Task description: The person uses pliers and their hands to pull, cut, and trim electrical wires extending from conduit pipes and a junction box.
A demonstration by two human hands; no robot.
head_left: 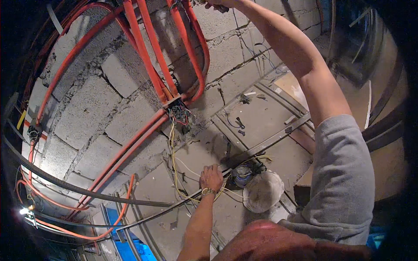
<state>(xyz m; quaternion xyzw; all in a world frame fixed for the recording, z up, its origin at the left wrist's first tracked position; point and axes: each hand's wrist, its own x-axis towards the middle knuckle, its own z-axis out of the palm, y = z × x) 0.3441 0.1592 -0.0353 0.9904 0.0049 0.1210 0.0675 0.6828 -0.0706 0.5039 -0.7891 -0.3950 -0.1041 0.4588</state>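
Note:
My left hand [212,177], with a band at its wrist, is closed round a long metal rail [270,145] that slants across the view. Thin yellow wires [173,145] hang beside this hand. My right arm reaches up to the top edge, where my right hand [217,5] is partly cut off, near the upper ends of the orange conduits [146,48]. Whether it holds something there, I cannot make out. Below the conduits, a wall box [177,111] is full of dark, red and yellow wire ends.
A whitish round bucket [263,191] stands right of my left hand, beside a coil of blue cable [242,176]. Metal framing [228,130] and scraps lie below the block wall [87,104]. A thick dark cable [87,191] crosses at left, near a bright lamp [26,211].

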